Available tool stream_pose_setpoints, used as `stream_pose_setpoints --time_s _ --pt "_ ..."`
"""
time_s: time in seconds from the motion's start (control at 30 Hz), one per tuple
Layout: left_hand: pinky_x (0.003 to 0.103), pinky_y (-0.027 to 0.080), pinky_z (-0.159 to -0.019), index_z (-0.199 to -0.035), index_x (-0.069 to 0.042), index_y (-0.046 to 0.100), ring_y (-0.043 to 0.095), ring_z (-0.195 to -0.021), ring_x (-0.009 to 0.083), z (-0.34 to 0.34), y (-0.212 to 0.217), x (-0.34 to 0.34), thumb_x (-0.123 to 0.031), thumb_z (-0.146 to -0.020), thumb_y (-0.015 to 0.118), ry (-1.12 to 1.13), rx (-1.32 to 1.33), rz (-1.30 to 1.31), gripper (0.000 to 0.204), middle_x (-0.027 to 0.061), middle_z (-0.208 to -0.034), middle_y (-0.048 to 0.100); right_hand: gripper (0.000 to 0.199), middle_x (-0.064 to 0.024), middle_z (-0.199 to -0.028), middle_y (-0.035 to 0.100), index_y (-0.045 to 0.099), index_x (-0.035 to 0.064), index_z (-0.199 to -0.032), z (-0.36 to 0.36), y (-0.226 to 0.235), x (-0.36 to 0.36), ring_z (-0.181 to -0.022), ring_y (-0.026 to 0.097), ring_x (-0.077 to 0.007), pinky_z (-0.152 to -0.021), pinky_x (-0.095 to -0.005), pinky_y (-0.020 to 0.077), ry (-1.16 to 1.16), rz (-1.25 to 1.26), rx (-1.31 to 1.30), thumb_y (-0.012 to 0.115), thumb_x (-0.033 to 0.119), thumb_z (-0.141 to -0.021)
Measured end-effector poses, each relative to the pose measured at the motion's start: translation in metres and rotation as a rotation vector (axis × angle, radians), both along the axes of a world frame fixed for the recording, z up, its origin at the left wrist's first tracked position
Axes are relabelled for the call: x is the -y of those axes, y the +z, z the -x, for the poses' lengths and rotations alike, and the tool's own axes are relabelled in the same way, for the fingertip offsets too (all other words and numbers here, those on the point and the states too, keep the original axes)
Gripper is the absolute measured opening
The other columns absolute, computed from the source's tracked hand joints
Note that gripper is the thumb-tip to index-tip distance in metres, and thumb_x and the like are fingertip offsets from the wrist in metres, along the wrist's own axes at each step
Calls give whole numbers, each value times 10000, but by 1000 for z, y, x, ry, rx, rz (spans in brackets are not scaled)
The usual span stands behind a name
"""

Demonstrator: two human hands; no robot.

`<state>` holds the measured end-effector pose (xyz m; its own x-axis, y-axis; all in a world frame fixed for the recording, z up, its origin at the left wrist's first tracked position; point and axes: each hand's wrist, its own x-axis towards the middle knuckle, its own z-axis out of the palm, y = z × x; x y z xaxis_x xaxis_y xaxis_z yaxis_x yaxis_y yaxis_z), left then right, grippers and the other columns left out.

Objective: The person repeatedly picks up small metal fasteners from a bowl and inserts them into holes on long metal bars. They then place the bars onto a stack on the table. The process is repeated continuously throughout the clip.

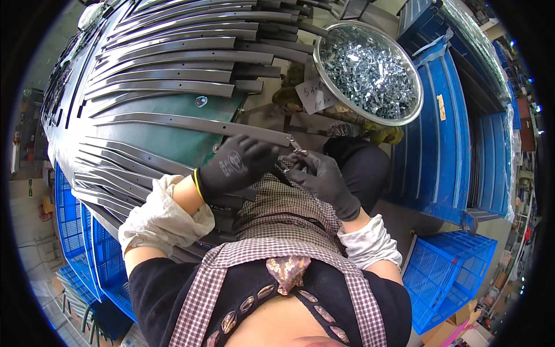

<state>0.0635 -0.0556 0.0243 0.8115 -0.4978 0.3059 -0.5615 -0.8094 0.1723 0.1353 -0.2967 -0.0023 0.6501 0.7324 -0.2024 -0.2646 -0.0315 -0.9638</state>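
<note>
Head view shows a person in black gloves working at the end of a long grey metal strip (191, 122), which lies across a green bench (173, 144) among many similar strips (173, 58). The left hand (234, 165) is closed over the strip near its end and holds it down. The right hand (324, 176) is close beside it, and its fingertips pinch a small shiny clip (298, 149) at the strip tip; the two hands nearly touch. I judge the strip is stiff but thin, a little springy along its length, with hard edges, so the best grip is close to the end, as the left hand does. The clip looks light, smooth and easy to drop, so it wants a firm pinch with the fingertips. Behind the hands stands a round bowl (407, 115) full of such bright small parts, next to blue crates (445, 272).
</note>
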Motion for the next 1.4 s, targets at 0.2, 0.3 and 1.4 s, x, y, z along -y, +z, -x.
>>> stream_pose_setpoints --time_s 0.2,0.3,1.4 --pt "455 521 -930 -1332 -68 588 637 -1098 358 -29 -29 -39 -214 -807 777 137 -183 170 576 153 -1212 653 366 -131 -930 685 621 -2 -1250 -27 -13 7 -839 677 -186 -751 -303 549 -26 221 564 685 54 -894" --pt "448 521 -873 -1298 -84 613 646 -1012 353 -32 -26 -39 -214 -820 763 112 -236 210 517 127 -1111 678 365 -130 -901 669 613 0 -1249 -31 -19 5 -826 668 -183 -742 -302 537 -9 192 693 685 66 -897" --pt "433 524 -756 -1288 -97 625 654 -888 328 -27 -26 -48 -208 -808 750 66 -249 141 508 108 -1003 683 85 -117 -818 690 665 68 -880 -33 3 -1 -742 685 -336 -631 -424 547 191 534 1235 657 142 -841"
